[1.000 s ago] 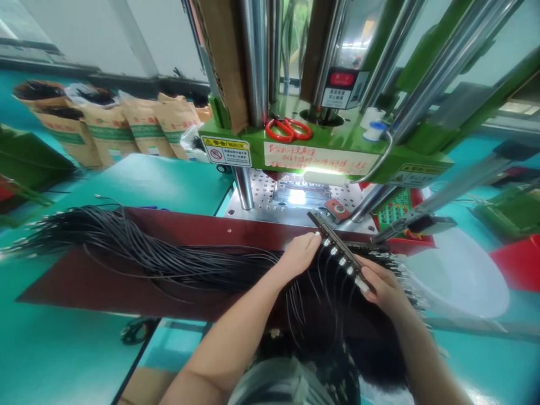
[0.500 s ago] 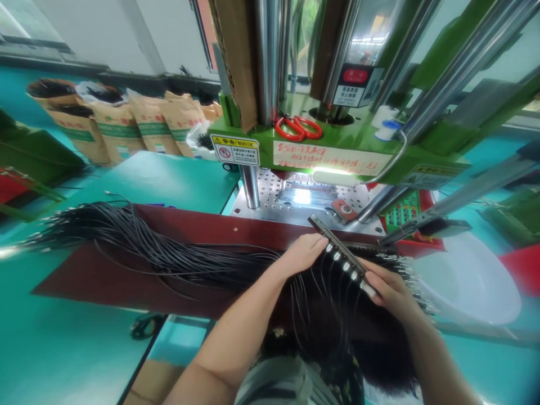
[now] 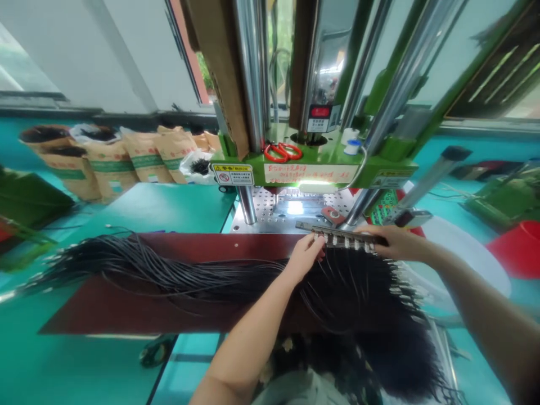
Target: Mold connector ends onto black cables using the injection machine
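My right hand grips the right end of a narrow metal mould bar, which lies nearly level in front of the press. Several white connectors sit in a row along the bar's near side, with thin black cables hanging from them. At the bar's left part, my left hand has its fingers closed on a white cable connector, mostly hidden by the fingertips. Beneath both hands, a thick bundle of black cables stretches across a reddish-brown board.
Behind the bar stands a green press with a lit, perforated metal bed. Red-handled scissors and a blue-white spool rest on it. A white basin is at right; paper sacks stand at back left.
The mould bar has turned from a steep slant to nearly level, its right end rising with my right hand. My left hand stays by its left part. The view has shifted.
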`<state>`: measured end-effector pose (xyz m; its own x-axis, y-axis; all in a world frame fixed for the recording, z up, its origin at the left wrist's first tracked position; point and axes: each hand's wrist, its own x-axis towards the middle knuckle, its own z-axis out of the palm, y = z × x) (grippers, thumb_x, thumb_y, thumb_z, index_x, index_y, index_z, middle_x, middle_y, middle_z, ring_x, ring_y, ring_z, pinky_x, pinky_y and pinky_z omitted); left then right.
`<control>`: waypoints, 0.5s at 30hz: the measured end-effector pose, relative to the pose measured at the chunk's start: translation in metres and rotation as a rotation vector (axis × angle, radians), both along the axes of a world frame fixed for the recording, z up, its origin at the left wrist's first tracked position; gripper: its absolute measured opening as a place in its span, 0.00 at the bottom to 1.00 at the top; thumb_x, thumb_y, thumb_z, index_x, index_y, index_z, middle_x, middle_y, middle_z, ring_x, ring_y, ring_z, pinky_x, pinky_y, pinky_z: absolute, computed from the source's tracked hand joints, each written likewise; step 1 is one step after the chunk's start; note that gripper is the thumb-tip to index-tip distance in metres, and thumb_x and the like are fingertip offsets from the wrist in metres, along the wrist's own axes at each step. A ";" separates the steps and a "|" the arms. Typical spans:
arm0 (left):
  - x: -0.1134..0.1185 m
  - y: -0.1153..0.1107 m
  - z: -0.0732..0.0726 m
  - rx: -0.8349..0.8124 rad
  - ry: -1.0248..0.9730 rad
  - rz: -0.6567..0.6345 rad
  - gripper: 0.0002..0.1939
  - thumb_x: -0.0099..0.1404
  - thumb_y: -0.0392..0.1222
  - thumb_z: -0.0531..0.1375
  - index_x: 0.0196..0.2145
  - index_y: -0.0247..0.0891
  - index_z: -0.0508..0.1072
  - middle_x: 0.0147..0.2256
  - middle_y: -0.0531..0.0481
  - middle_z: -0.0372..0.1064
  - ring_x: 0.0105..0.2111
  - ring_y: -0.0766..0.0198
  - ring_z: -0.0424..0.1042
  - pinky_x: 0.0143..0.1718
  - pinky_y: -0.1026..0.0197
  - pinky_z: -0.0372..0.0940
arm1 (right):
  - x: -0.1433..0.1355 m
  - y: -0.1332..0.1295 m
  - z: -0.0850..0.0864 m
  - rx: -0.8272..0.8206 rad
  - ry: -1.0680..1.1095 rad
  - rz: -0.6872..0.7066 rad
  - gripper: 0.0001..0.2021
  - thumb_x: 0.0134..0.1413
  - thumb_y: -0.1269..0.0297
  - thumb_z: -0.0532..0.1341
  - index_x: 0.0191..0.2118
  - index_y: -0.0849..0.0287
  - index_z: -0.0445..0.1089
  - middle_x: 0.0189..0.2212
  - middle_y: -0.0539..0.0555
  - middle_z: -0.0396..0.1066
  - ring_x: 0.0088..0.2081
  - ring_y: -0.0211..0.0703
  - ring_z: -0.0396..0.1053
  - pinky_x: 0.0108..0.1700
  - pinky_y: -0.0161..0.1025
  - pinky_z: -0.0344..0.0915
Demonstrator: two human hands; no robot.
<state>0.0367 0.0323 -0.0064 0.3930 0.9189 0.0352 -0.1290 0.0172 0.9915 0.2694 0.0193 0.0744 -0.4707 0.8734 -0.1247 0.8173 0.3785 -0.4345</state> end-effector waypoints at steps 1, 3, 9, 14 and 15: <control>0.001 -0.001 0.001 -0.075 -0.108 0.004 0.13 0.57 0.50 0.57 0.29 0.37 0.65 0.27 0.53 0.65 0.27 0.68 0.65 0.28 0.66 0.60 | -0.003 0.009 0.003 0.064 -0.075 -0.040 0.21 0.46 0.71 0.54 0.50 0.59 0.66 0.44 0.56 0.70 0.44 0.51 0.67 0.46 0.42 0.60; 0.004 -0.001 0.002 -0.246 -0.348 -0.012 0.15 0.53 0.48 0.62 0.36 0.39 0.65 0.36 0.51 0.66 0.33 0.66 0.68 0.32 0.64 0.62 | -0.015 0.027 0.003 0.166 -0.158 -0.170 0.20 0.44 0.75 0.52 0.45 0.59 0.68 0.42 0.57 0.71 0.43 0.50 0.67 0.44 0.41 0.59; 0.025 -0.002 -0.006 -0.612 -0.760 -0.097 0.24 0.47 0.40 0.67 0.41 0.44 0.63 0.38 0.50 0.69 0.35 0.64 0.71 0.37 0.62 0.63 | -0.049 0.087 -0.017 0.228 -0.062 -0.362 0.11 0.39 0.77 0.58 0.31 0.59 0.72 0.31 0.52 0.72 0.37 0.45 0.68 0.36 0.36 0.60; 0.050 0.014 -0.010 -0.712 -0.564 -0.381 0.13 0.50 0.35 0.63 0.35 0.31 0.68 0.30 0.43 0.71 0.30 0.61 0.72 0.30 0.64 0.62 | -0.064 0.132 -0.031 0.263 0.057 -0.423 0.08 0.53 0.65 0.58 0.36 0.63 0.70 0.34 0.53 0.70 0.35 0.40 0.68 0.37 0.40 0.65; 0.053 0.024 -0.008 -0.713 -0.536 -0.372 0.11 0.52 0.35 0.62 0.34 0.30 0.68 0.29 0.43 0.71 0.29 0.61 0.72 0.30 0.63 0.62 | -0.067 0.138 -0.032 0.288 0.092 -0.436 0.10 0.56 0.61 0.57 0.39 0.62 0.69 0.37 0.53 0.69 0.36 0.40 0.68 0.38 0.41 0.66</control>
<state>0.0895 0.0561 -0.0145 0.7574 0.6135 -0.2235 -0.4258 0.7236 0.5433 0.2028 0.1571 0.0419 -0.0538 0.9833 0.1739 0.8890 0.1264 -0.4401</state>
